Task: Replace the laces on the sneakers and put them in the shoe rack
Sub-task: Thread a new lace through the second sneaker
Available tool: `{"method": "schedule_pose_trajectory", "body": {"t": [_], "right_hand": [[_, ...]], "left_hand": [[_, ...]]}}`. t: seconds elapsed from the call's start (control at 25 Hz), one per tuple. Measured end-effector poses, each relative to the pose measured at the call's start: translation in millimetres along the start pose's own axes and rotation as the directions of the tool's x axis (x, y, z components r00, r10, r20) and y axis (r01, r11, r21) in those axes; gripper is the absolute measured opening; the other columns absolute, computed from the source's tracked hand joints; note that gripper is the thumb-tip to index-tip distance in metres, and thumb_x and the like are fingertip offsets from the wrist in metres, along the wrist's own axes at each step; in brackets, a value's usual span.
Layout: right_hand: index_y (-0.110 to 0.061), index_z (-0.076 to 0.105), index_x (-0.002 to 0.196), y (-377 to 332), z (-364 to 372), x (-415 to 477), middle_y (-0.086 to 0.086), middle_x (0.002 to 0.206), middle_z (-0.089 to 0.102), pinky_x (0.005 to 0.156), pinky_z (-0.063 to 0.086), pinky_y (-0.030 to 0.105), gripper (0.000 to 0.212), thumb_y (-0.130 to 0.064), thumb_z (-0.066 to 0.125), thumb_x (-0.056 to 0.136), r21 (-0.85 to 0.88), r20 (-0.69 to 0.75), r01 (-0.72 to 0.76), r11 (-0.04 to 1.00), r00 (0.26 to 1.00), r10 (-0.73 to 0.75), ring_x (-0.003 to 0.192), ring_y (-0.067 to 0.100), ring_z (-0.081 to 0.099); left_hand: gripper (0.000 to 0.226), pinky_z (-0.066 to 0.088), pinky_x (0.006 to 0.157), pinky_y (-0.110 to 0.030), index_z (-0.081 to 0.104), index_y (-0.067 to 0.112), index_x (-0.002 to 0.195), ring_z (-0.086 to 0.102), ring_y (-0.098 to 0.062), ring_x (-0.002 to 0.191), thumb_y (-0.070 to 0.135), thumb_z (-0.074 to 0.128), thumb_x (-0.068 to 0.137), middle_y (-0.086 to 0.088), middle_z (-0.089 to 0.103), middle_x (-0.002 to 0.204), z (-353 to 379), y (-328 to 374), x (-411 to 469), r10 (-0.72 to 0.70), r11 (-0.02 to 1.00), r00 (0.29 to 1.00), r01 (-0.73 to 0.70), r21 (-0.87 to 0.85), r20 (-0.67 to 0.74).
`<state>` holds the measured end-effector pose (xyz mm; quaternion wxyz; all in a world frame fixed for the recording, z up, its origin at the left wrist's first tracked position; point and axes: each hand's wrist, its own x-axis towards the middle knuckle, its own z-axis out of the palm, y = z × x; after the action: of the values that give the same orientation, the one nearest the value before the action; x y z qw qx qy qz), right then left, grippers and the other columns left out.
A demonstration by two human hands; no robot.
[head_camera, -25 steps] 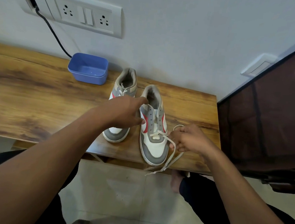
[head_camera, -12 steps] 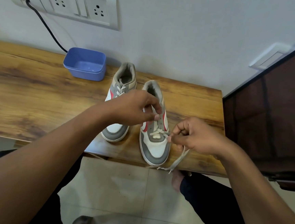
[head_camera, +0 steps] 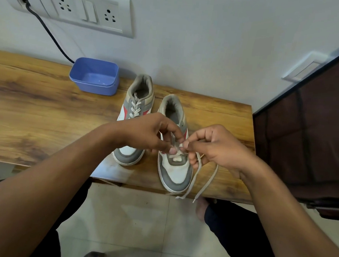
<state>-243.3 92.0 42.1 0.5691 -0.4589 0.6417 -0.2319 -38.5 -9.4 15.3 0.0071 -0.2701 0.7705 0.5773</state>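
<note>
- Both hands had drawn together since a moment before: my left hand (head_camera: 149, 134) moved across to meet my right hand (head_camera: 213, 150) over the near sneaker (head_camera: 175, 174).
- Both had curled fingertips pinching the lace (head_camera: 196, 175), whose loose ends trailed off the bench (head_camera: 33, 106).
- Threading had barely begun, I judged; the other sneaker (head_camera: 139, 105) stood laced alongside.
- Behind, the blue tub (head_camera: 95, 76) held nothing I could see.

no readable text, labels, brands or numbers anywhere

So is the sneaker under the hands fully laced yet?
Partly laced: the sneaker has lace only across its lowest eyelets, upper eyelets bare, loose ends trailing over the table edge.
</note>
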Motion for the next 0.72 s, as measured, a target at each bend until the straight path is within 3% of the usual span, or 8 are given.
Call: {"method": "schedule_pose_trajectory", "body": {"t": [0.12,0.24,0.32,0.44,0.52,0.6,0.64,0.72], "right_hand": [[0.002,0.076,0.095,-2,3,2,0.011,0.073,0.071,0.066,0.060,0.036,0.012,-0.009,0.071,0.097,0.047,0.035,0.007,0.999,0.999,-0.008,0.066,0.020,0.068],[0.002,0.077,0.094,-3,-9,-2,0.012,0.071,0.070,0.063,0.058,0.032,0.015,-0.012,0.073,0.097,-0.021,0.105,0.004,1.000,0.994,-0.002,0.065,0.023,0.065],[0.003,0.078,0.093,-3,-22,-7,0.013,0.068,0.068,0.059,0.054,0.029,0.019,-0.015,0.075,0.095,-0.071,0.123,-0.017,0.997,0.992,0.026,0.058,0.019,0.062],[0.004,0.076,0.093,0,-20,-7,0.011,0.067,0.068,0.057,0.052,0.028,0.020,-0.016,0.076,0.095,-0.100,0.133,-0.032,0.994,0.990,0.045,0.056,0.015,0.062],[0.006,0.074,0.097,2,-6,0,0.009,0.069,0.070,0.055,0.053,0.026,0.023,-0.016,0.076,0.096,-0.075,0.126,-0.011,0.997,0.992,0.020,0.059,0.014,0.064],[0.005,0.074,0.099,2,-2,5,0.009,0.074,0.073,0.054,0.053,0.024,0.020,-0.015,0.075,0.096,-0.064,0.113,0.000,0.998,0.994,0.007,0.062,0.014,0.066],[0.003,0.075,0.100,1,-6,5,0.009,0.076,0.074,0.054,0.052,0.023,0.017,-0.013,0.075,0.096,-0.069,0.115,0.001,0.998,0.993,0.007,0.063,0.013,0.066],[-0.001,0.077,0.099,2,-20,2,0.009,0.078,0.076,0.053,0.051,0.021,0.011,-0.012,0.076,0.095,-0.091,0.121,0.007,0.996,0.993,0.004,0.064,0.012,0.066]], "left_hand": [[0.009,0.054,0.062,-0.038,0.074,0.017,0.097,0.063,-0.022,0.062,0.015,0.079,0.089,-0.004,0.071,0.078,6,-2,2,-0.013,1.000,0.999,0.013,-0.007,0.030],[0.007,0.052,0.064,-0.034,0.074,0.027,0.086,0.062,-0.013,0.062,0.022,0.080,0.087,0.006,0.069,0.072,-3,-10,1,-0.036,0.970,0.999,0.034,0.239,0.006],[0.007,0.049,0.067,-0.030,0.077,0.031,0.089,0.063,-0.013,0.070,0.027,0.081,0.086,0.004,0.072,0.077,-13,-16,-4,-0.118,0.923,0.993,0.101,0.371,0.022],[0.016,0.044,0.067,-0.023,0.077,0.032,0.101,0.061,-0.010,0.064,0.031,0.082,0.085,0.003,0.070,0.072,-14,-16,-12,-0.188,0.934,0.974,0.139,0.329,0.124],[0.018,0.042,0.065,-0.027,0.077,0.029,0.104,0.053,-0.013,0.058,0.034,0.080,0.087,0.002,0.063,0.062,-8,-8,-11,-0.093,0.979,0.986,0.065,0.193,0.140],[0.011,0.046,0.068,-0.040,0.080,0.026,0.096,0.055,-0.028,0.066,0.034,0.077,0.089,-0.009,0.068,0.071,-10,-5,-9,-0.034,0.991,0.993,0.019,0.129,0.113],[0.010,0.050,0.072,-0.045,0.081,0.026,0.092,0.060,-0.032,0.073,0.034,0.077,0.089,-0.010,0.072,0.079,-16,-7,-11,-0.056,0.982,0.991,0.033,0.185,0.121],[0.011,0.053,0.077,-0.045,0.081,0.028,0.091,0.063,-0.022,0.075,0.038,0.078,0.087,0.002,0.074,0.079,-26,-11,-17,-0.191,0.925,0.971,0.128,0.357,0.145]]}}
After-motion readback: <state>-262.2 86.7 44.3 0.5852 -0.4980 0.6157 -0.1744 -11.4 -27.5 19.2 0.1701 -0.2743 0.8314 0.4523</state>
